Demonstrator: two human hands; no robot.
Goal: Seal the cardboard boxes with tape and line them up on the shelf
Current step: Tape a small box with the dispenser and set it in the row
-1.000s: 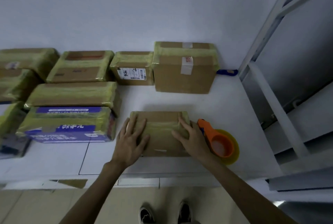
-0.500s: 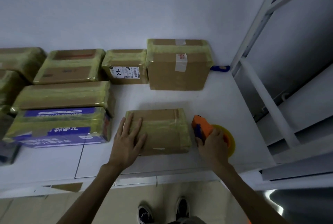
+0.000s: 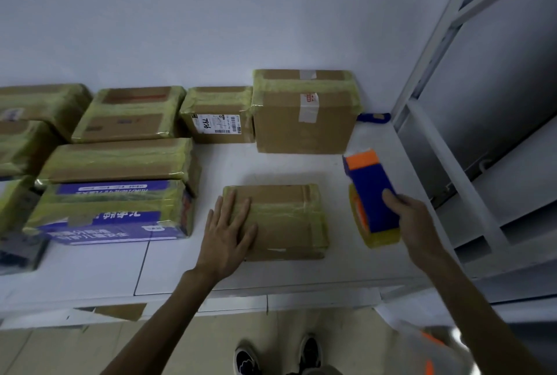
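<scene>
The small brown cardboard box (image 3: 286, 217), banded with yellowish tape, lies flat near the front edge of the white shelf (image 3: 90, 269). The left hand (image 3: 227, 237) rests on its left half, fingers (image 3: 238, 208) straight, slightly spread and flat on the lid. Just right of the box and apart from it, the right hand (image 3: 413, 224) grips the blue-and-orange tape dispenser (image 3: 372, 193), fingers curled round its body, its orange nose pointing toward the larger taped cardboard box (image 3: 304, 121) at the wall.
</scene>
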